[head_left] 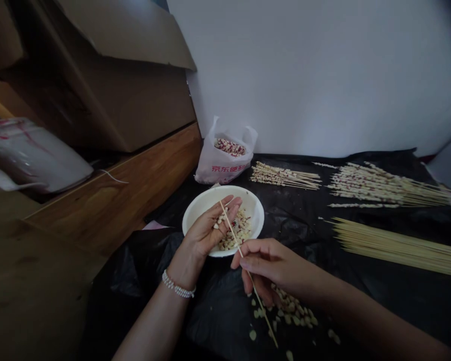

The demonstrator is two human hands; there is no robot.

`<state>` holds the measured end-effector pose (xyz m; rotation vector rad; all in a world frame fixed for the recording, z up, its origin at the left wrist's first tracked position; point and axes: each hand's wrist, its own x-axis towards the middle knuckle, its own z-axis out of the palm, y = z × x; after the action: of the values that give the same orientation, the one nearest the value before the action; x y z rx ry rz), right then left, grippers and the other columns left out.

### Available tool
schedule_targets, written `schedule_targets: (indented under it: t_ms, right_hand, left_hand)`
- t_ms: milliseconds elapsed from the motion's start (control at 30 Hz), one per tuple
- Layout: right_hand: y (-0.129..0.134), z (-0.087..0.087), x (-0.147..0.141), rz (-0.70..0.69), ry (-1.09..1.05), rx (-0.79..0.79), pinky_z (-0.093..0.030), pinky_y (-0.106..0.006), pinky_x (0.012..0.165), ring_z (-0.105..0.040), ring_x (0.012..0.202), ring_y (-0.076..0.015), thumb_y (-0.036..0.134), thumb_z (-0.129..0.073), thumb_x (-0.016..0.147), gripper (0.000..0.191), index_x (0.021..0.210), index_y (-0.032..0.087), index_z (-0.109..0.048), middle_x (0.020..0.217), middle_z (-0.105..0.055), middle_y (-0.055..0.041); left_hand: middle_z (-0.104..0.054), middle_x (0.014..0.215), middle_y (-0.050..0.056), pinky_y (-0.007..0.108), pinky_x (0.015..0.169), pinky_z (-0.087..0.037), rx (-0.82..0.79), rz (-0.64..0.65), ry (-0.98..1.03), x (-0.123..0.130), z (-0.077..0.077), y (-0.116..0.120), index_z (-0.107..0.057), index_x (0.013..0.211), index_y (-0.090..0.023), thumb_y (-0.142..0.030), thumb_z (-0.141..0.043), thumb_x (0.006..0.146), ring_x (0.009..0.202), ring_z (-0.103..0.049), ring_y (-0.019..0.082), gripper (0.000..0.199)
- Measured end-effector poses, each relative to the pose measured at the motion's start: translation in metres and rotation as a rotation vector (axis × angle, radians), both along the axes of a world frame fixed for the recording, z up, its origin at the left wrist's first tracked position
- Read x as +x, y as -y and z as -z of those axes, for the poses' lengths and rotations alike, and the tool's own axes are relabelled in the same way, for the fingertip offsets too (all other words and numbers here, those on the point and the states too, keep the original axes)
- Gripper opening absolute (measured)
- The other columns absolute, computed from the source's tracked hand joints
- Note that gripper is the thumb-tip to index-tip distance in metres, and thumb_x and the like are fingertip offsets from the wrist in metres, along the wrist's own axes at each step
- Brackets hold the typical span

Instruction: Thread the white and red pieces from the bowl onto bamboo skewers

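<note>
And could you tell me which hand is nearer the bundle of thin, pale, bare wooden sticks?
Right: the right hand is left of the sticks; the left hand is farther off, over the round white bowl.

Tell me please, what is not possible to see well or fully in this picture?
All in the head view:
- Bowl: partly hidden by the left hand.
- Pieces in that hand: too small to count surely.
- Loose pile: partly covered by the right hand.
- Bare sticks: cut off by the right edge.
- Bag: its wall hides the lower contents.
</note>
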<state>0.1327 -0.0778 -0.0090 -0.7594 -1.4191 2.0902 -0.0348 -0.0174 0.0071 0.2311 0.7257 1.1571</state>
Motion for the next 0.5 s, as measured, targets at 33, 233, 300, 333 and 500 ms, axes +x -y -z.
schedule_targets:
  t_ms: [33,233,300,333,500]
  right_hand:
    - [0.000,0.000,0.000,0.000,0.013,0.011,-0.034,-0.014,0.030,-0.050,0.032,-0.0054,0.030,-0.056,0.091,0.015,0.089,0.017,-0.061,0.059,-0.065,0.0034]
    - [0.010,0.009,0.007,0.066,0.102,-0.012,-0.028,-0.013,0.030,-0.046,0.031,-0.0036,0.033,-0.057,0.091,0.017,0.089,0.017,-0.062,0.058,-0.063,0.0047]
    - [0.013,0.017,0.010,0.114,0.077,-0.030,-0.024,-0.014,0.027,-0.042,0.029,-0.0029,0.038,-0.057,0.091,0.022,0.091,0.017,-0.063,0.058,-0.063,0.0051]
    - [0.015,0.022,0.012,0.121,0.059,-0.039,-0.022,-0.014,0.027,-0.040,0.029,-0.0026,0.040,-0.058,0.091,0.024,0.092,0.016,-0.063,0.058,-0.063,0.0050]
    - [0.017,0.038,0.021,0.113,-0.009,-0.070,-0.023,-0.014,0.029,-0.041,0.029,-0.0027,0.039,-0.062,0.091,0.024,0.093,0.015,-0.065,0.059,-0.065,0.0040]
  left_hand:
    - [-0.064,0.132,0.018,0.029,0.093,-0.057,0.005,-0.006,-0.006,0.000,0.000,0.000,-0.044,0.145,-0.014,0.008,-0.037,0.089,0.114,-0.067,0.021,0.062]
    - [-0.064,0.130,0.022,0.038,0.095,-0.057,0.003,-0.029,0.020,-0.002,0.003,-0.003,-0.046,0.142,-0.008,-0.007,-0.041,0.093,0.117,-0.065,0.027,0.049]
    - [-0.063,0.132,0.022,0.040,0.095,-0.057,-0.002,-0.019,0.022,-0.004,0.005,-0.004,-0.046,0.143,-0.009,-0.006,-0.039,0.093,0.118,-0.065,0.027,0.050]
    - [-0.063,0.133,0.021,0.040,0.094,-0.057,-0.004,-0.012,0.022,-0.005,0.006,-0.004,-0.045,0.143,-0.011,-0.003,-0.039,0.091,0.118,-0.065,0.027,0.053]
    - [-0.059,0.138,0.020,0.035,0.097,-0.055,0.015,0.039,0.034,-0.005,0.006,-0.003,-0.039,0.147,-0.011,0.012,-0.037,0.079,0.118,-0.064,0.024,0.072]
